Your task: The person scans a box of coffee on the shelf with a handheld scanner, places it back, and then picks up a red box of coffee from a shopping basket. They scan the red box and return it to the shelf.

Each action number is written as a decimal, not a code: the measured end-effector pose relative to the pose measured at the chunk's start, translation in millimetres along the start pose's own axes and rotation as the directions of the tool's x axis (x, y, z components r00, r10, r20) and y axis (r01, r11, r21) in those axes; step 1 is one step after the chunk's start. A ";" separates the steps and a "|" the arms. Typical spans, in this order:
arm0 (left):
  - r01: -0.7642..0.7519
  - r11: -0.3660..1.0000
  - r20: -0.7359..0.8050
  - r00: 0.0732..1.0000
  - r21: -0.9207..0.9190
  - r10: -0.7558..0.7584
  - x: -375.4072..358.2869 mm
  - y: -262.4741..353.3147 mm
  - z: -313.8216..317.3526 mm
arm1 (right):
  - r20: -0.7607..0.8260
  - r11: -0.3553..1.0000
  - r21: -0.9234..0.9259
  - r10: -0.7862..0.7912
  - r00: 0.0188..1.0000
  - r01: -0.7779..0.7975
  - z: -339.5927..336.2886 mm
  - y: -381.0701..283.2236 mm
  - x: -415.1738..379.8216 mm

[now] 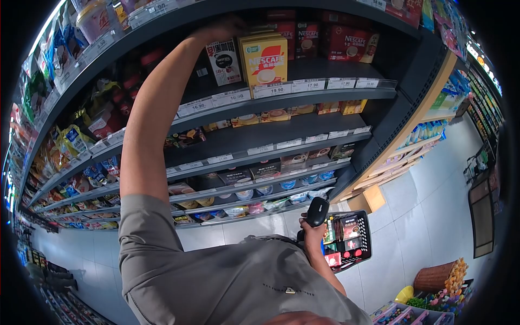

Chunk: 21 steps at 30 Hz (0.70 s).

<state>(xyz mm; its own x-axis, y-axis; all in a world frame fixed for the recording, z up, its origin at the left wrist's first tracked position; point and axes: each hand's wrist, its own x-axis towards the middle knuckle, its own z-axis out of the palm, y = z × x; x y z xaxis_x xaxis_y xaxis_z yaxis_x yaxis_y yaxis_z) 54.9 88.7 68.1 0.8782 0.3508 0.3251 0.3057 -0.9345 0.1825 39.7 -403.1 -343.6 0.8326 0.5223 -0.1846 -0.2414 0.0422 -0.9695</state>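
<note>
My left hand (223, 30) reaches into the dark back of an upper shelf, over the tops of the coffee boxes, with its fingers lost in shadow. Just under it stands a white and black Nescafe box (223, 64). Beside that, at the shelf's front edge, is a yellow and red Nescafe box (265, 60), with more yellow boxes behind it. Low on the right, my right hand (313, 234) is wrapped round the handle of a black handheld scanner (318, 212), its rounded head pointing up.
A black shopping basket (370, 238) holding several boxes and red-lidded jars is beyond my right hand. Red Nescafe boxes (346, 44) stand further right on the shelf. Price tags line the shelf edges (313, 85). An open cardboard box (374, 198) sits on the tiled floor (417, 200).
</note>
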 end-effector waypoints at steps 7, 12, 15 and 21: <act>0.047 0.994 0.031 0.999 -0.097 -0.044 -7.4 10.8 -5.9 | 0.005 1.000 -0.020 -0.016 1.000 0.017 -1.2 2.8 0.5; 0.041 0.994 0.020 0.999 -0.100 -0.039 -4.3 8.1 -5.4 | 0.012 1.000 -0.005 -0.018 1.000 0.018 -3.3 8.9 2.2; 0.047 0.992 0.019 0.999 -0.113 -0.045 -6.1 13.7 -5.4 | 0.012 1.000 -0.004 -0.019 1.000 0.019 -3.0 7.0 1.8; 0.016 0.999 -0.002 1.000 -0.052 -0.017 -7.5 15.8 -4.8 | 0.012 1.000 -0.010 -0.023 1.000 0.023 -2.6 8.0 2.6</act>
<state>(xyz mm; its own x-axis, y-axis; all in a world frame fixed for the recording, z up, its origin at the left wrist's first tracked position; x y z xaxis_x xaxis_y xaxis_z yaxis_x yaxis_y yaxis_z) 51.4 71.6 73.0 0.8724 0.3663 0.3237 0.3007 -0.9242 0.2356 41.2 -403.6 -352.3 0.8320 0.5312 -0.1601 -0.2168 0.0456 -0.9752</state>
